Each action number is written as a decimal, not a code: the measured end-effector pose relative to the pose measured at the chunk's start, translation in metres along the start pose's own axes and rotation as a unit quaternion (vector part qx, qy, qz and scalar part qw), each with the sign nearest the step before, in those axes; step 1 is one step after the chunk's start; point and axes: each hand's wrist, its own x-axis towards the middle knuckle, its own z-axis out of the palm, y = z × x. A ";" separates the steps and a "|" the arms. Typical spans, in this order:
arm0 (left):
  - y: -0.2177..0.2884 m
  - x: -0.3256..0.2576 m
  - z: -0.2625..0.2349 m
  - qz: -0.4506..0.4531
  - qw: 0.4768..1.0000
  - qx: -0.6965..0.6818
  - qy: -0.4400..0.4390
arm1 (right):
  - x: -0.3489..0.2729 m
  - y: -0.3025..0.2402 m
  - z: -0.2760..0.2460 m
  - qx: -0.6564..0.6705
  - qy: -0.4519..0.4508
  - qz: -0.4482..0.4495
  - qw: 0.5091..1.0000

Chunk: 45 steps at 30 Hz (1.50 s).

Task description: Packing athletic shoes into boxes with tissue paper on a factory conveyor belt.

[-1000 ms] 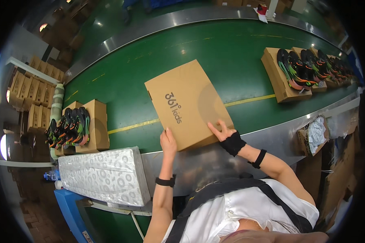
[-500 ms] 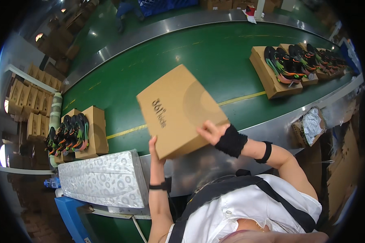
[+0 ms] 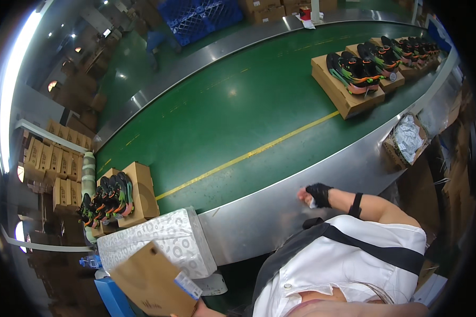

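A brown cardboard shoe box (image 3: 153, 280) is tilted at the lower left, in front of the patterned wrapped stack, with a white and blue label on its end. My left hand (image 3: 202, 309) grips it at its lower right corner; most of the fingers are hidden behind the box or cut off by the lower edge. Over the metal edge of the conveyor, my right hand (image 3: 308, 196), in a black wrist wrap, has its fingers curled in. A small white bit shows at its palm, too small to name.
A green conveyor belt (image 3: 211, 142) runs across, carrying black sneakers on shoe boxes (image 3: 349, 98) at right and more sneakers (image 3: 111, 195) at left. White patterned wrapping paper (image 3: 158, 238) lies on the near side. A carton of crumpled paper (image 3: 407, 140) stands at right.
The shoe box has moved from over the belt down to the lower left in my left hand. My right hand has come off the box and drawn back toward the metal edge.
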 end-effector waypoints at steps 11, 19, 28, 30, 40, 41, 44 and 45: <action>0.001 -0.079 0.172 -0.447 0.744 -0.128 -0.479 | -0.066 0.016 0.123 -0.268 0.151 -0.382 0.871; 0.003 -0.212 0.308 -0.567 0.440 -0.130 -0.684 | -0.100 0.019 0.166 -0.302 0.172 -0.595 0.725; -0.049 -0.224 0.296 -0.590 0.555 -0.008 -0.587 | -0.140 -0.147 0.015 -0.477 0.368 -0.786 0.138; -0.048 -0.224 0.285 -0.556 0.633 -0.032 -0.538 | -0.173 -0.209 -0.012 -0.521 0.436 -0.730 0.077; -0.038 -0.247 0.257 -0.523 0.746 0.006 -0.413 | -0.213 -0.387 -0.056 -0.700 0.513 -0.279 0.411; -0.035 -0.250 0.254 -0.523 0.742 -0.010 -0.420 | -0.215 -0.388 -0.053 -0.708 0.493 -0.283 0.419; -0.026 -0.253 0.253 -0.512 0.744 -0.035 -0.429 | -0.236 -0.384 -0.037 -0.722 0.433 -0.303 0.446; -0.024 -0.252 0.255 -0.503 0.747 -0.039 -0.434 | -0.246 -0.382 -0.030 -0.723 0.410 -0.315 0.458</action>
